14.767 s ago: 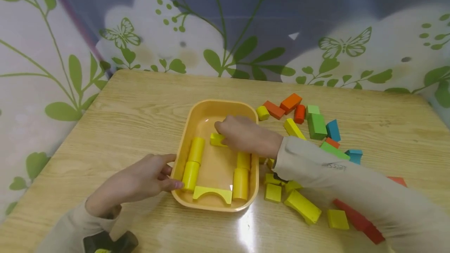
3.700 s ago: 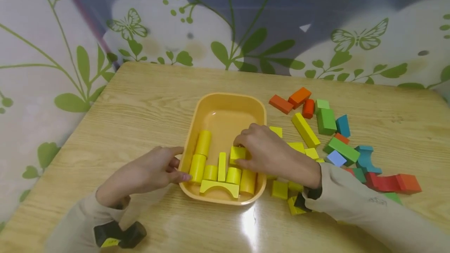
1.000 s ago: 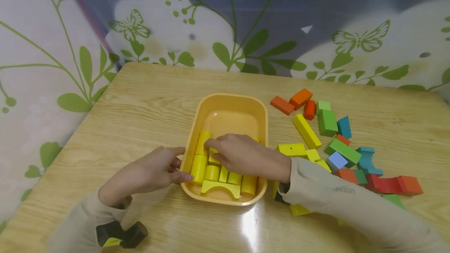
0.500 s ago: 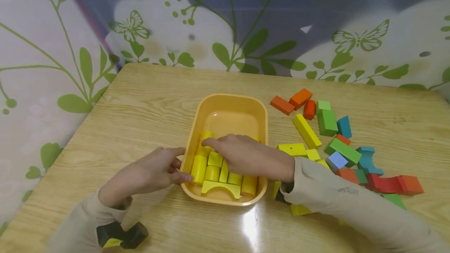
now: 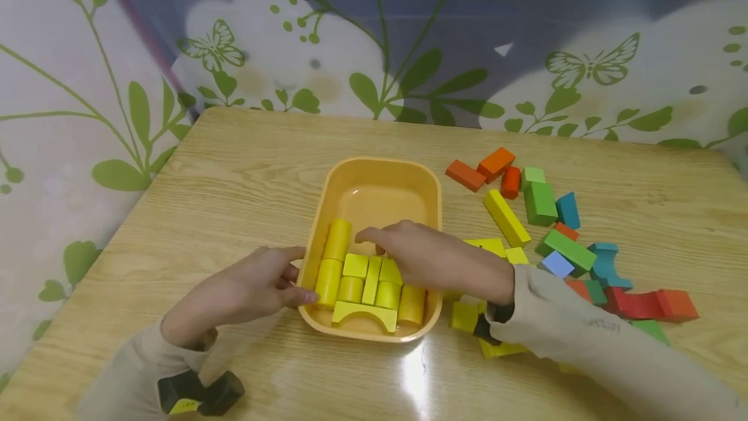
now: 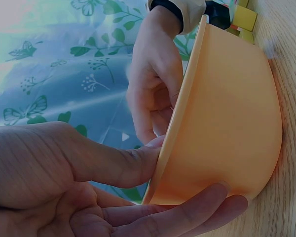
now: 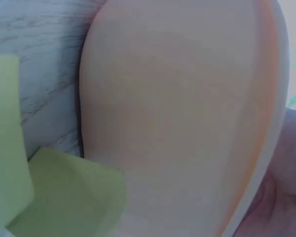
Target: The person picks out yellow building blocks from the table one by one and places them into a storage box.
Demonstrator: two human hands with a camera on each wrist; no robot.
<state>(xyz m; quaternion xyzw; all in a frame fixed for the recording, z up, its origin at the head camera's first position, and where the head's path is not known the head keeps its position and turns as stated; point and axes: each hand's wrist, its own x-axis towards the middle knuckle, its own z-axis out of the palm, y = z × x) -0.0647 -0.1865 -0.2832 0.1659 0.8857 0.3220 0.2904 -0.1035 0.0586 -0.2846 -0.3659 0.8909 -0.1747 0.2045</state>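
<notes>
My left hand (image 5: 242, 291) grips the left wall of an orange-yellow plastic tub (image 5: 382, 161), thumb over the rim and fingers on the outer wall in the left wrist view. Inside the tub, yellow cylinders (image 5: 328, 281) stand end to end along the left wall, and another cylinder (image 5: 411, 307) lies at the right. A yellow arch block (image 5: 365, 310) lies at the near end. Beyond it sit short cylinders (image 5: 350, 290), a thin upright bar (image 5: 372, 281) and a yellow cube (image 5: 355, 265). My right hand (image 5: 429, 255) hovers over a second yellow block (image 5: 389, 271), fingers loosely bent, nothing seen in them.
Right of the tub, yellow blocks (image 5: 464, 317) lie on the wooden table (image 5: 245, 180), partly under my right sleeve. Farther right are a long yellow bar (image 5: 506, 217), orange blocks (image 5: 496, 164), green blocks (image 5: 540, 203), blue pieces (image 5: 608, 266) and a red arch (image 5: 634, 304). A leaf-patterned wall stands behind.
Several yellow blocks have been added between the cylinder columns over the earlier frames. In the last second my right hand let go of the left cube and moved right; my left hand stayed.
</notes>
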